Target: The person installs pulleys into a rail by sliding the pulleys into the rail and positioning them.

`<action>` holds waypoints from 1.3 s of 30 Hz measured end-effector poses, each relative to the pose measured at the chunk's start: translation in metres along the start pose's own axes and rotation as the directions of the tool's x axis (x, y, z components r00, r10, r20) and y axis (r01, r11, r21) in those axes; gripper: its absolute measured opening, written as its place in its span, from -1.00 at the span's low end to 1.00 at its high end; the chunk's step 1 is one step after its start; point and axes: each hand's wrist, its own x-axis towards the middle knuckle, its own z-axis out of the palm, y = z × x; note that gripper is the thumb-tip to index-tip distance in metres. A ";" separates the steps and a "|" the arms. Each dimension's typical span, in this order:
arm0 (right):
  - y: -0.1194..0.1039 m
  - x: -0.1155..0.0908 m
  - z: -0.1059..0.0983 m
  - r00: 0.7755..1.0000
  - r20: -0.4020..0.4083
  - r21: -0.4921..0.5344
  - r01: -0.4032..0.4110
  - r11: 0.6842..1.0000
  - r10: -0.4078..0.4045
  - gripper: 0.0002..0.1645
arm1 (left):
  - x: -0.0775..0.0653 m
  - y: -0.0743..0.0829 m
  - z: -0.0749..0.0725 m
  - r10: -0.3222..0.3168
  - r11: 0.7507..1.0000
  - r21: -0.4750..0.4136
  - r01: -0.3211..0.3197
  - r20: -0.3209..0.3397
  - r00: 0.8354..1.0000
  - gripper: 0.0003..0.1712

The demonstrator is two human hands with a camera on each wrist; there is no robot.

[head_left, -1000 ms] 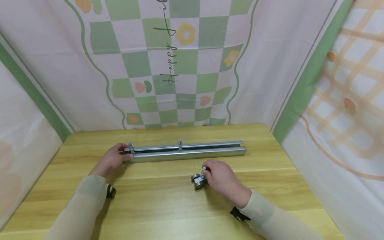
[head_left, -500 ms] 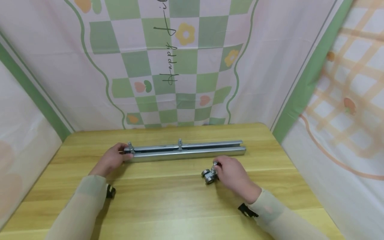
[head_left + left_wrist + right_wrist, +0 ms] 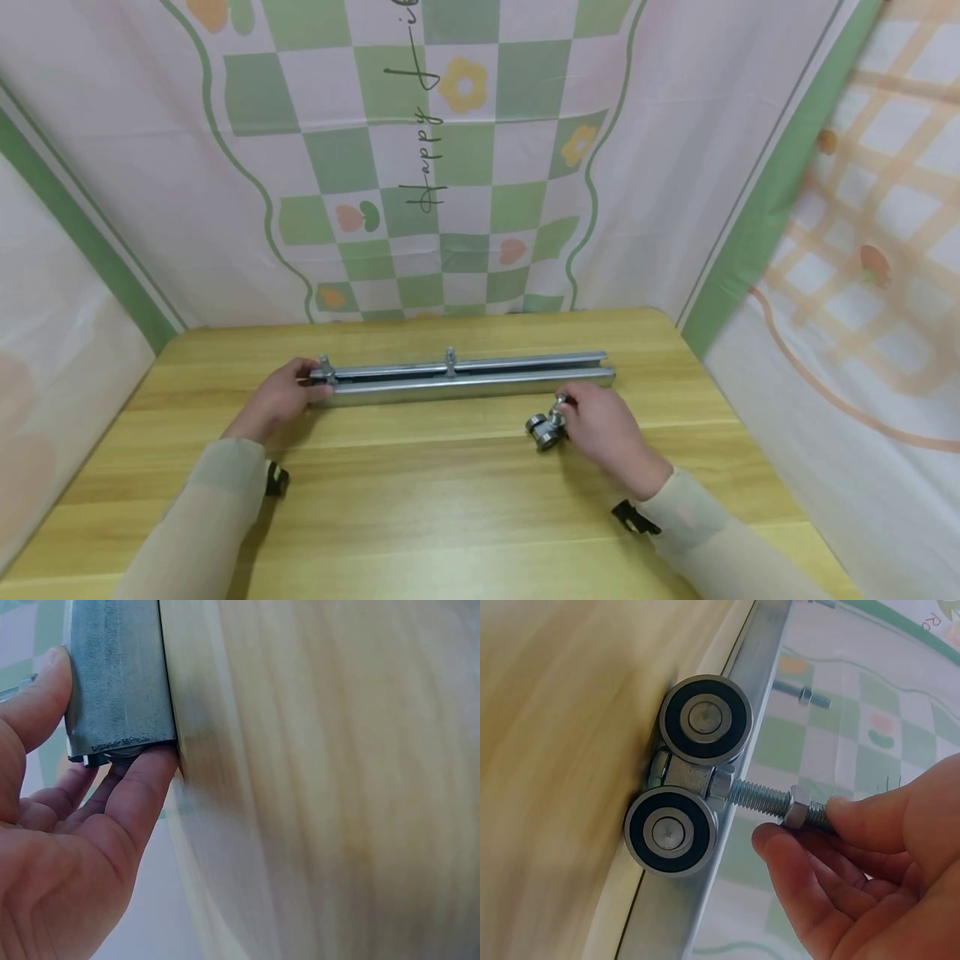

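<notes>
A long metal channel track (image 3: 480,387) lies across the table, its slot facing up. Two threaded bolts stick up from the slot, one bolt (image 3: 450,362) near the middle and another bolt (image 3: 326,368) at the left end. My left hand (image 3: 288,393) grips that left end; in the left wrist view the thumb is on the side and fingers reach under the end (image 3: 120,675). With thumb and fingers my right hand (image 3: 603,425) pinches the threaded bolt of a roller trolley (image 3: 546,429), in front of the track's right part. The right wrist view shows its black-and-silver wheels (image 3: 705,720) and a nut (image 3: 798,807).
The wooden table (image 3: 420,517) extends in front of the track and to both sides. A patterned cloth (image 3: 465,167) hangs behind the table's back edge, with more cloth at left and right. Black straps (image 3: 637,518) sit at the wrists.
My right hand has carried the roller trolley to the right and slightly away from me, closer to the track's right end. The left hand and the track have stayed put.
</notes>
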 end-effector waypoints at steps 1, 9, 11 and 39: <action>0.003 0.000 0.000 1.000 -0.003 -0.002 -0.004 1.000 0.004 -0.83 | 0.000 0.000 0.000 0.005 1.000 0.001 -0.005 0.001 1.000 -0.30; 0.029 0.004 -0.006 0.999 -0.022 0.000 -0.049 0.999 0.049 -0.77 | 0.002 -0.002 0.000 0.010 1.000 0.004 -0.010 0.001 1.000 -0.31; 0.036 0.005 -0.008 0.998 -0.020 0.010 -0.065 0.998 0.065 -0.75 | 0.002 -0.002 -0.001 0.009 1.000 0.002 -0.009 0.002 1.000 -0.30; 0.070 0.013 -0.029 0.991 -0.010 -0.004 -0.135 0.991 0.135 -0.64 | 0.002 -0.003 0.000 0.015 1.000 0.010 -0.015 -0.002 1.000 -0.29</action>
